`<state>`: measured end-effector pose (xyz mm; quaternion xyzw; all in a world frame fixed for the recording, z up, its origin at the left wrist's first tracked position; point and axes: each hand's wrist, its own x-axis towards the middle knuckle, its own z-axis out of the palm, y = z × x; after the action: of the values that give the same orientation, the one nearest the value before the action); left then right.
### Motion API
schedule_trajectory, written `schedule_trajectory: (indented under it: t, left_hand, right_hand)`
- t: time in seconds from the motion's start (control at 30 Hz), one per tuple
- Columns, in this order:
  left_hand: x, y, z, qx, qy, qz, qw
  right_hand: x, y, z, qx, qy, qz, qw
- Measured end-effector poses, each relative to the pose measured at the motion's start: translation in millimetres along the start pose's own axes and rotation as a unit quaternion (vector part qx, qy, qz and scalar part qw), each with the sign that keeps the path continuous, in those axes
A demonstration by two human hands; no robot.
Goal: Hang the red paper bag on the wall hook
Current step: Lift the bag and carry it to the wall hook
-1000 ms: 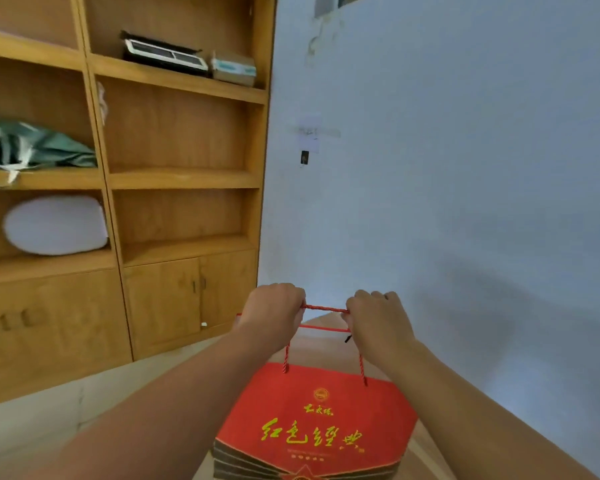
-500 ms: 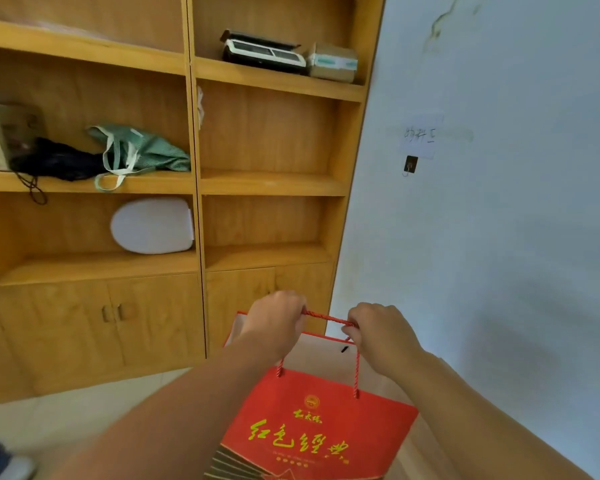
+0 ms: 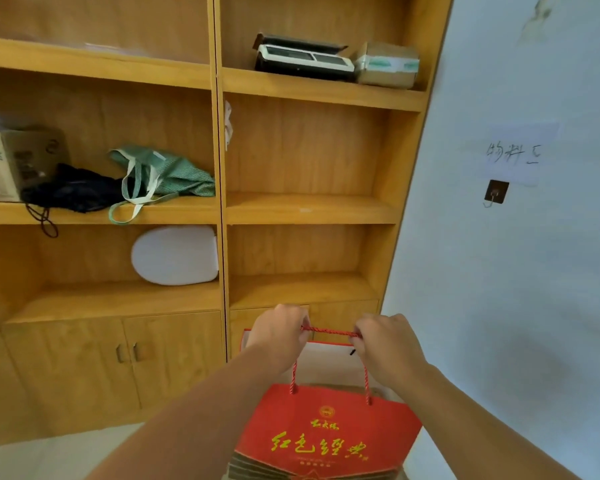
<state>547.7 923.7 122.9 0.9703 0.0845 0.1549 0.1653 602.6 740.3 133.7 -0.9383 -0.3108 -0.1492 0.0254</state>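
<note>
The red paper bag (image 3: 323,434) with yellow characters hangs low in the middle of the view, its mouth open. Its red cord handle (image 3: 328,330) is stretched taut between my two fists. My left hand (image 3: 279,336) grips the cord's left end and my right hand (image 3: 385,344) grips the right end. The wall hook (image 3: 495,194), a small dark square plate with a metal hook, sits on the pale wall up to the right, under a paper note (image 3: 513,157). The bag is well below and left of the hook.
A tall wooden shelf unit (image 3: 222,209) fills the left and centre, next to the wall. It holds a green striped bag (image 3: 163,174), a dark cloth (image 3: 73,192), a cardboard box (image 3: 11,161), a white oval lid (image 3: 175,254), and a scale (image 3: 303,58).
The view has swung left and closer to the shelves, so the hook now appears farther right and larger. Both hands still hold the cord, the bag a little lower in view.
</note>
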Motion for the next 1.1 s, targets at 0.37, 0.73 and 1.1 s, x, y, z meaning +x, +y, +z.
schedule_trajectory:
  t: [0.37, 0.73, 1.1]
  left_hand:
    - [189.8, -72.0, 52.8, -0.038, -0.049, 0.098, 0.993]
    - [358.8, -58.0, 98.4, -0.081, -0.092, 0.224, 0.967]
    - [504.6, 24.4, 133.8, -0.145, -0.099, 0.351, 0.92]
  right_hand:
    - [154.3, 23.5, 74.8, -0.048, -0.017, 0.124, 0.991]
    - [244.2, 81.3, 98.9, -0.028, -0.039, 0.262, 0.964]
    - [309.1, 179.2, 85.2, 0.035, 0.012, 0.42, 0.907]
